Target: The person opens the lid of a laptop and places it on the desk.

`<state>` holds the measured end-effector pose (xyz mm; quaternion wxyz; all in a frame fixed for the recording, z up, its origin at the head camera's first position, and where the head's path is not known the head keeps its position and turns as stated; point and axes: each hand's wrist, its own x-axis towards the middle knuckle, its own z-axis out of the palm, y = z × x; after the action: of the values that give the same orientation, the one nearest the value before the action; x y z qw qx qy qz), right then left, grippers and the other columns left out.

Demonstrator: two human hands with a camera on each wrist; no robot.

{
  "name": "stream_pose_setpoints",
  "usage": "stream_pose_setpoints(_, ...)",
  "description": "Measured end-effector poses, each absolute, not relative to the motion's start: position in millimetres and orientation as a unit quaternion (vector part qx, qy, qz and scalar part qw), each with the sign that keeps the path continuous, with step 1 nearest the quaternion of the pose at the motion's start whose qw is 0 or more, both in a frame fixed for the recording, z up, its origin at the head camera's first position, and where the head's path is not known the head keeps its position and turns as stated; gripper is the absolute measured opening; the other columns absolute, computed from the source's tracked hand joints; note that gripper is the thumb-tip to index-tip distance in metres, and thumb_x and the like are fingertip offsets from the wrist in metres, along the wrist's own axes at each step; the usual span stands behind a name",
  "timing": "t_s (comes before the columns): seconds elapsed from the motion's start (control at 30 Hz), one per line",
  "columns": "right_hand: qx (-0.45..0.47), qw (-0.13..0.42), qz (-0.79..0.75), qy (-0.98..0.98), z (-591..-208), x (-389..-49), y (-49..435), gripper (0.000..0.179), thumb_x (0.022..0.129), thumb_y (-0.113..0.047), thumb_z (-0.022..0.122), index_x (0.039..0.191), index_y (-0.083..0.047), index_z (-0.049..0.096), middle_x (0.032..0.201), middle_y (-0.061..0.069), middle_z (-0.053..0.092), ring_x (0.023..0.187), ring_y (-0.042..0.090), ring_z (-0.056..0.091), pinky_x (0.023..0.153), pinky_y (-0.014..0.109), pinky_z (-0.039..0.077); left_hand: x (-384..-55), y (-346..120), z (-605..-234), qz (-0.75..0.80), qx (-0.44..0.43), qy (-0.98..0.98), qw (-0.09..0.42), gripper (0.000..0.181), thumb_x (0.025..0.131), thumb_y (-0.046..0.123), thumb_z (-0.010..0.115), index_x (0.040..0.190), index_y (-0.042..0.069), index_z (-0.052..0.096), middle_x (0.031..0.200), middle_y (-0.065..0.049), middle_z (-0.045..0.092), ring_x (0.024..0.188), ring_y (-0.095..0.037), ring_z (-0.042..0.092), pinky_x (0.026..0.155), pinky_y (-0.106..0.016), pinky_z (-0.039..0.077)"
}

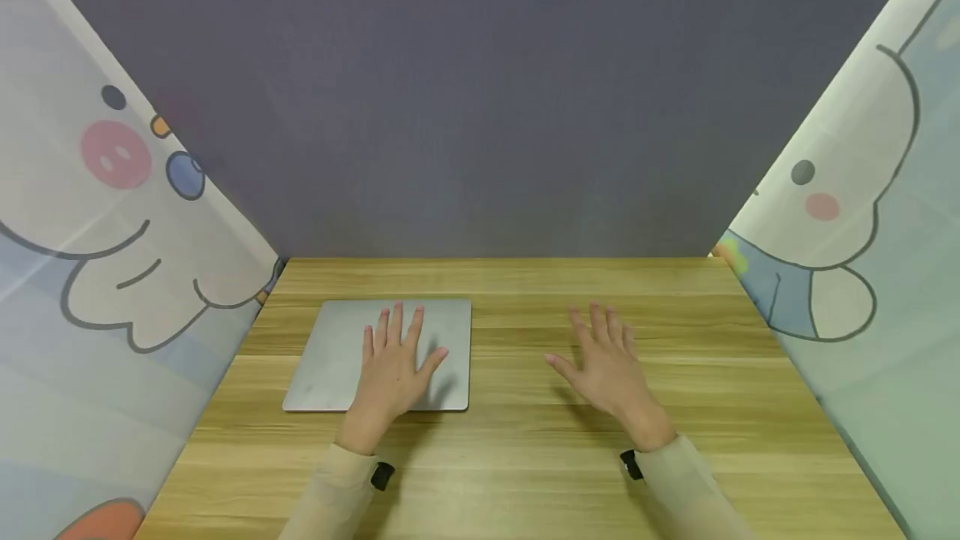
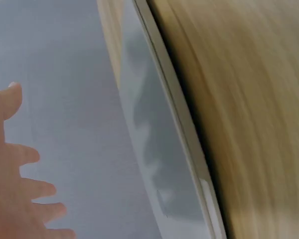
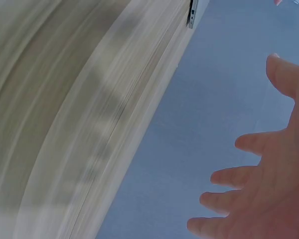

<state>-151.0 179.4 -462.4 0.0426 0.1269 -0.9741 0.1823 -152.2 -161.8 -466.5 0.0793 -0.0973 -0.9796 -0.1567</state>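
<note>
A closed silver laptop [image 1: 337, 357] lies flat on the left half of the wooden table. Above its lid hovers my left hand [image 1: 392, 377], fingers spread and straight, casting a shadow on the metal. In the left wrist view a gap shows between that hand [image 2: 20, 184] and the laptop [image 2: 164, 149], whose thin side edge faces the camera. My right hand [image 1: 611, 369] is held over the bare wood to the right of the laptop, fingers spread, holding nothing. The right wrist view shows this hand [image 3: 269, 174] raised over the table, its shadow on the wood.
The wooden table [image 1: 525, 473] ends at a dark grey panel [image 1: 495, 107] at the back. Curtains with cartoon figures hang on the left [image 1: 45, 290] and right [image 1: 915, 407]. Each wrist wears a small black device below the hand.
</note>
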Motion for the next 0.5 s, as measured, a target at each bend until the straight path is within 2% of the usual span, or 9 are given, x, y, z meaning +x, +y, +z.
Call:
stream_pose_setpoints(0.3,0.131,0.047,0.201,-0.97,-462.1,-154.6,166.5,0.088,0.099,-0.064,0.05,0.161,-0.006,0.026,0.164,0.031,0.014,0.15,0.052,0.013,0.117,0.07,0.015,-154.5,-178.6,-468.6,-0.168,-0.097,-0.976,0.102,0.081,0.103,0.06,0.046,0.162,0.008,0.026,0.164,-0.028,0.019,0.15,-0.049,0.017,0.119,-0.066,0.014)
stream_pose_setpoints(0.5,0.134,0.04,0.214,-0.967,-462.6,-157.4,157.4,0.089,0.099,-0.062,0.053,0.161,-0.005,0.026,0.163,0.031,0.016,0.149,0.052,0.016,0.117,0.069,0.017,-153.4,-192.8,-468.5,-0.171,-0.089,-0.975,0.106,0.08,0.103,0.057,0.048,0.161,0.007,0.027,0.163,-0.029,0.021,0.15,-0.05,0.017,0.119,-0.067,0.015)
